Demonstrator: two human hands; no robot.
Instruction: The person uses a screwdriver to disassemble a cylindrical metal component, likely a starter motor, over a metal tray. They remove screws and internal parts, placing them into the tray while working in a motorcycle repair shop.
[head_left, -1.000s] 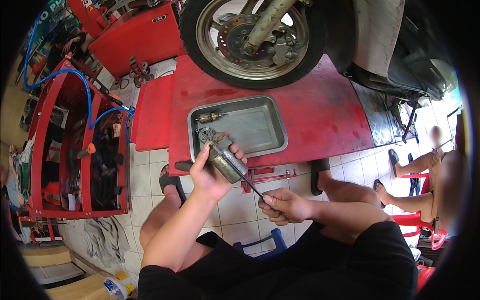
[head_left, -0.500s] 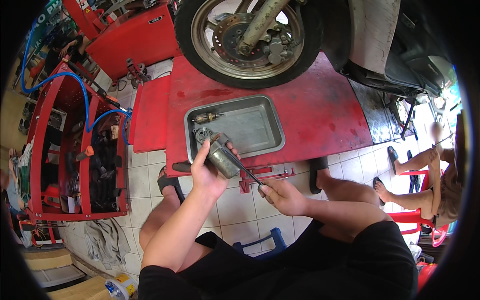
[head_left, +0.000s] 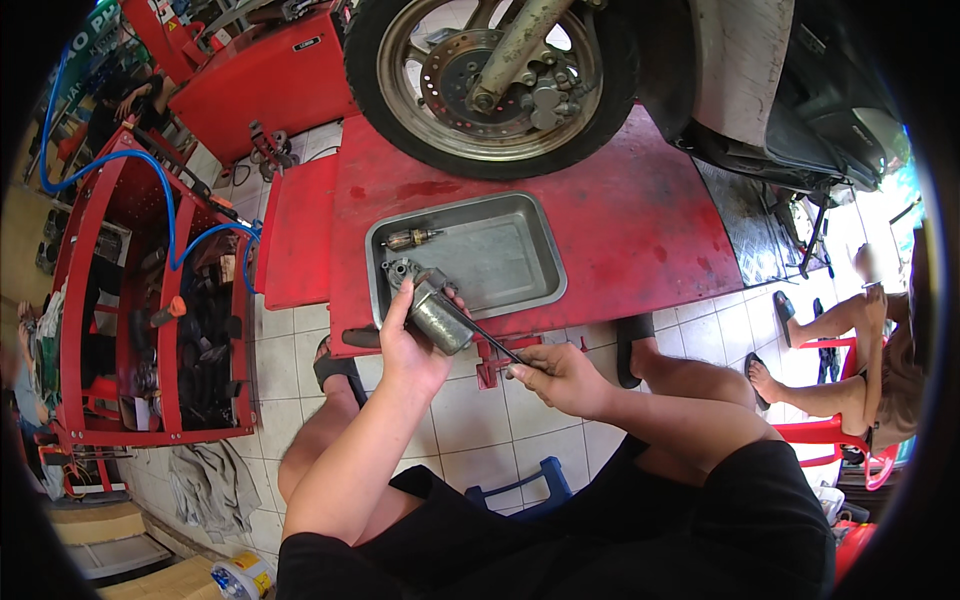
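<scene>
My left hand [head_left: 415, 345] is wrapped round a dull metal motor-like cylinder [head_left: 442, 318] with a cast bracket at its upper end, held tilted over the near-left edge of a steel tray [head_left: 545, 275]. My right hand [head_left: 545, 380] grips a long thin dark rod [head_left: 490, 338], which slants up-left to the cylinder's side; I cannot make out its far tip. In the tray, above the cylinder, lies a small copper-and-steel cylindrical part [head_left: 410, 238]. The tray rests on a red platform [head_left: 650, 240].
A scooter's front wheel [head_left: 440, 150] stands behind the tray. A red rack [head_left: 80, 310] with tools and a blue hose [head_left: 170, 210] is at left, a grey cloth [head_left: 210, 490] beside it on the floor. People sit at right [head_left: 850, 400]; a blue stool [head_left: 520, 485] is beneath me.
Both hands have moved slightly up toward the tray with the metal cylinder and rod, my right hand more than my left. Their grips look the same.
</scene>
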